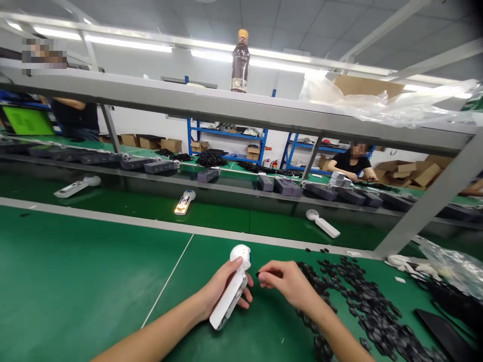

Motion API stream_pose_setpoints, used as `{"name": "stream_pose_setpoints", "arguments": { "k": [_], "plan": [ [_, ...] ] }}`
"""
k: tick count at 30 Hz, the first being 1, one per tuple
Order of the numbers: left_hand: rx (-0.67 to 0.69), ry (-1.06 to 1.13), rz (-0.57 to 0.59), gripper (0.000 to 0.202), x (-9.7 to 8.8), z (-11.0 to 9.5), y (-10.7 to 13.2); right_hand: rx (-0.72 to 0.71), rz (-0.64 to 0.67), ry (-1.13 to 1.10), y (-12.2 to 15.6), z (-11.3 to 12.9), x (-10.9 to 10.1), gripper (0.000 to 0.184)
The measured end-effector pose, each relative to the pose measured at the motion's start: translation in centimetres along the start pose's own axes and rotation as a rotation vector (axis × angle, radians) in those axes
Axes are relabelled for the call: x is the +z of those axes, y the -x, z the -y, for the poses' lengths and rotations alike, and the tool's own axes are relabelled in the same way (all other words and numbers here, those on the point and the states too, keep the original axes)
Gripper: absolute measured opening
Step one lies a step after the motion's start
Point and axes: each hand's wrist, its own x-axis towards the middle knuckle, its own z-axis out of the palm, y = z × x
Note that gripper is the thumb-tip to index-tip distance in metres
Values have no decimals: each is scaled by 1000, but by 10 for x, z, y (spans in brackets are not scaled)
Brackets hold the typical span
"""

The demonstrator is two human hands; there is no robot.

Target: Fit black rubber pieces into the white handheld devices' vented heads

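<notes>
From my remote seat, I have my left grip (218,285) clamped around a white device (228,300) at six o'clock over the green worktop (94,266); at its two o'clock, my right grip (285,281) pinches a small black piece (257,274).

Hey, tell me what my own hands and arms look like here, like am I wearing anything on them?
Your left hand and right hand are both bare, without gloves. No sleeve shows on your left forearm or right forearm, and I see no watch or bracelet.
</notes>
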Motion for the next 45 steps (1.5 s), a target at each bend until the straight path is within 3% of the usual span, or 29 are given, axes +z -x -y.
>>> {"name": "stream_pose_setpoints", "arguments": {
  "k": [6, 16, 26, 29, 30, 33, 34, 38, 40, 43, 45],
  "plan": [
    [-42, -106, -53, 62, 3, 8, 9, -72, -99, 34, -1, 10, 40, 24],
    [-121, -215, -164, 69, 12, 5, 13, -99, -199, 95, 4, 1, 52, 28],
    [-103, -372, -190, 65, 19, 0, 18, -114, -205, 440, 8, -13, 46, 29],
    [-104, -358, -165, 65, 18, 0, 17, -90, -223, 447, 7, -12, 38, 24],
    [-112, -350, -138, 66, 17, 0, 17, -93, -205, 404, 7, -11, 35, 28],
    [-168, -326, -19, 65, 13, 1, 18, -130, -29, 223, 7, -6, 30, 71],
    [-187, -319, 19, 64, 11, 1, 19, -136, 15, 183, 7, -4, 31, 74],
    [-238, -295, 72, 62, 7, -2, 22, -132, -22, 168, 7, 6, 42, 54],
    [-250, -279, 94, 61, 6, -4, 23, -105, -25, 167, 9, 15, 41, 55],
    [-240, -249, 142, 58, 7, -4, 22, -73, 31, 259, 15, 24, 19, 55],
    [-237, -245, 130, 57, 9, -4, 21, -37, 35, 428, 23, 22, -8, 37]
  ]
}}
